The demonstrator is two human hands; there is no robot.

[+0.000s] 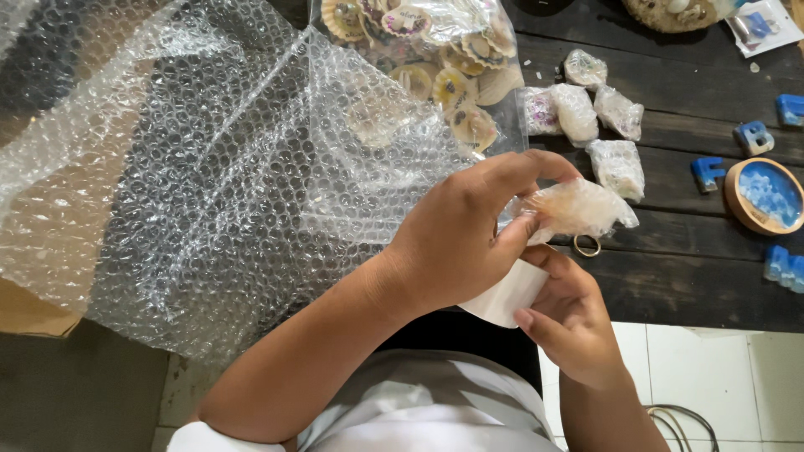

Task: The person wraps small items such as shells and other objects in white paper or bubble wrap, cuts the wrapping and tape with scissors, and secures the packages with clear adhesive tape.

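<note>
A bubble-wrapped bundle point(578, 209) is pinched by the left hand point(456, 238) at the table's point(687, 276) near edge. A white slip point(507, 293) seems gripped by the curled right hand point(569, 322). Wrapped packets point(599, 125) lie beyond; a bubble-wrap sheet point(209, 176) spreads left.

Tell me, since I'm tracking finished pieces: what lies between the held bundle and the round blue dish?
Head view: only bare dark table between bundle and dish.
</note>
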